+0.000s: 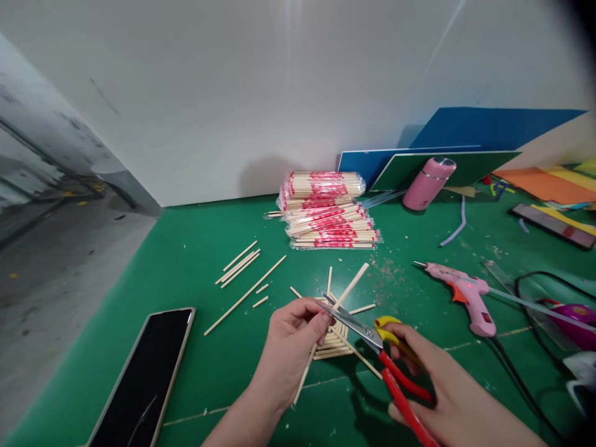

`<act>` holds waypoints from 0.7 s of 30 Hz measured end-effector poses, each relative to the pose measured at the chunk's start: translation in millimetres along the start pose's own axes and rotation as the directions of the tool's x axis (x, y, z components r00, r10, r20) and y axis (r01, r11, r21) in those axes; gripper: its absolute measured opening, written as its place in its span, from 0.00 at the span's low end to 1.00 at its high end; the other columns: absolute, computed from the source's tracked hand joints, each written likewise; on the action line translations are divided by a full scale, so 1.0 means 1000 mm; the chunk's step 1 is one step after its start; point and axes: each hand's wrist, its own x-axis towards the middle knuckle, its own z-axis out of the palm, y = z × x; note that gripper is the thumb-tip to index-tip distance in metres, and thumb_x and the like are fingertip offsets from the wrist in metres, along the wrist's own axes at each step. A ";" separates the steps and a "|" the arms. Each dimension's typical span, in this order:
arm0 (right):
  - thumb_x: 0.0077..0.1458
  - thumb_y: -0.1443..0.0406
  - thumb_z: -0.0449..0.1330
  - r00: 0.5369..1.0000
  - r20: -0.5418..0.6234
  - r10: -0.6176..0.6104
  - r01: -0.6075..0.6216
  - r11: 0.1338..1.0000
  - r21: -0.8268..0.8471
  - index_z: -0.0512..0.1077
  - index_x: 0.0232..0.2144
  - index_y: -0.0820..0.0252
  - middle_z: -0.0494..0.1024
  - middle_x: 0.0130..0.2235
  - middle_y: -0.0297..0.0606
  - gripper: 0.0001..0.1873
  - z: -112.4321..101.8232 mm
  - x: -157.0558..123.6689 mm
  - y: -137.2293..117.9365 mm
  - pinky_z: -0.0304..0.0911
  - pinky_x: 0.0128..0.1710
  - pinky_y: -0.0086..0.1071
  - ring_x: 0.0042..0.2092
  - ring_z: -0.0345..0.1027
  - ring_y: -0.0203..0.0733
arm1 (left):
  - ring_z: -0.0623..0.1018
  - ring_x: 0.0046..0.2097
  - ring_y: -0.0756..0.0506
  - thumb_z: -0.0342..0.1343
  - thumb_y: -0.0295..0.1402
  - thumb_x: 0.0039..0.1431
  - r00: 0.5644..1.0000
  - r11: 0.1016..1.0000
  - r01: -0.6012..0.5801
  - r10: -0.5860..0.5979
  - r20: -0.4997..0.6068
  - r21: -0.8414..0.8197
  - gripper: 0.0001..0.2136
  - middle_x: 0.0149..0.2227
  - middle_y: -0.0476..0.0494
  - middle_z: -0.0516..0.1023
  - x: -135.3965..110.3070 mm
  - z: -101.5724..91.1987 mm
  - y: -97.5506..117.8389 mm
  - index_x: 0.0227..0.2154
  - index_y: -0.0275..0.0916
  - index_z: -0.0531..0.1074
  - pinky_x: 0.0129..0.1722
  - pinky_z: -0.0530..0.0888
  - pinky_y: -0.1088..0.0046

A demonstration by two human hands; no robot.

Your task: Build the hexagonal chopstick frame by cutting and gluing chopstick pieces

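My left hand (294,338) pinches a wooden chopstick (352,285) that slants up to the right and down past my fingers. My right hand (440,379) grips scissors (371,336) with red and yellow handles. Their blades are parted and lie at the chopstick, just beyond my left fingertips. Below both hands, a web-like frame of chopsticks (333,356) rests on the table, with spokes sticking out and shorter pieces laid across. My left hand and the scissors hide part of it. Loose chopsticks (245,295) and two short cut pieces (261,302) lie to the left.
Wrapped chopstick bundles (330,214) are piled against the wall. A pink glue gun (465,293) with a cord lies at right, near a pink bottle (428,184). One phone (144,375) is at front left, another (554,225) at far right. Coloured boards (493,130) lean behind.
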 end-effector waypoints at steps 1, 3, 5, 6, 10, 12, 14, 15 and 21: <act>0.41 0.66 0.59 1.000 -0.006 -0.011 0.011 1.000 0.003 0.55 0.47 0.54 0.72 0.36 0.35 0.30 0.000 0.001 0.000 0.67 0.33 0.24 0.34 0.70 0.37 | 0.67 0.24 0.55 0.61 0.30 0.40 1.000 1.000 -0.010 0.010 0.003 0.024 0.05 0.25 0.49 0.72 -0.001 0.000 0.000 0.21 0.35 0.72 0.23 0.63 0.80; 0.44 0.64 0.57 1.000 0.003 -0.030 0.030 0.999 -0.010 0.57 0.44 0.54 0.72 0.33 0.33 0.23 0.000 0.002 -0.002 0.67 0.30 0.24 0.32 0.69 0.37 | 0.68 0.25 0.53 0.61 0.31 0.41 0.999 0.996 -0.042 0.041 0.011 0.077 0.05 0.26 0.48 0.72 -0.003 0.001 0.001 0.21 0.35 0.72 0.25 0.65 0.79; 0.47 0.63 0.55 0.999 0.021 -0.035 0.037 0.998 -0.059 0.58 0.41 0.54 0.71 0.29 0.32 0.17 0.000 0.002 -0.004 0.66 0.27 0.24 0.29 0.68 0.37 | 0.70 0.28 0.52 0.60 0.31 0.42 0.997 0.987 -0.079 0.075 0.031 0.138 0.04 0.26 0.48 0.72 -0.005 0.002 0.003 0.21 0.35 0.73 0.28 0.67 0.77; 0.47 0.62 0.54 0.999 0.030 -0.035 0.037 0.996 -0.086 0.58 0.40 0.54 0.70 0.27 0.31 0.15 0.000 0.002 -0.006 0.66 0.25 0.24 0.27 0.68 0.36 | 0.70 0.29 0.51 0.60 0.30 0.42 0.995 0.981 -0.100 0.094 0.042 0.166 0.04 0.27 0.47 0.73 -0.006 0.002 0.004 0.21 0.36 0.73 0.29 0.67 0.77; 0.47 0.61 0.55 0.999 0.028 -0.022 0.026 0.984 -0.179 0.57 0.39 0.56 0.69 0.26 0.31 0.16 0.002 0.000 -0.010 0.64 0.25 0.26 0.25 0.65 0.36 | 0.71 0.30 0.50 0.57 0.29 0.45 0.980 0.948 -0.190 0.169 0.102 0.255 0.03 0.27 0.46 0.73 -0.007 0.003 0.006 0.21 0.36 0.72 0.29 0.67 0.76; 0.46 0.60 0.55 1.000 0.010 -0.030 0.031 0.975 -0.219 0.57 0.38 0.56 0.70 0.27 0.32 0.16 0.004 0.001 -0.011 0.64 0.25 0.26 0.26 0.65 0.36 | 0.71 0.30 0.50 0.57 0.29 0.45 0.970 0.932 -0.238 0.213 0.117 0.273 0.03 0.26 0.46 0.73 -0.007 0.002 0.007 0.20 0.36 0.72 0.29 0.67 0.76; 0.46 0.59 0.55 0.999 0.001 -0.042 0.041 0.969 -0.243 0.57 0.37 0.56 0.70 0.29 0.33 0.16 0.005 0.002 -0.012 0.63 0.26 0.27 0.27 0.65 0.37 | 0.71 0.30 0.49 0.57 0.28 0.45 0.961 0.920 -0.272 0.244 0.131 0.282 0.02 0.26 0.46 0.73 -0.007 0.001 0.007 0.21 0.36 0.72 0.29 0.68 0.75; 0.46 0.59 0.56 0.999 0.000 -0.047 0.045 0.968 -0.246 0.57 0.37 0.56 0.70 0.30 0.34 0.16 0.005 0.003 -0.012 0.63 0.27 0.27 0.27 0.65 0.37 | 0.72 0.30 0.49 0.57 0.27 0.45 0.958 0.916 -0.283 0.253 0.139 0.285 0.02 0.26 0.46 0.73 -0.007 0.001 0.007 0.21 0.36 0.73 0.30 0.68 0.75; 0.48 0.61 0.54 0.998 0.002 -0.065 0.065 0.976 -0.208 0.56 0.37 0.56 0.70 0.31 0.35 0.14 0.005 0.007 -0.013 0.62 0.26 0.26 0.29 0.65 0.37 | 0.72 0.30 0.48 0.56 0.26 0.44 0.936 0.883 -0.349 0.310 0.170 0.315 0.02 0.25 0.45 0.73 -0.011 0.002 0.012 0.21 0.36 0.73 0.30 0.69 0.74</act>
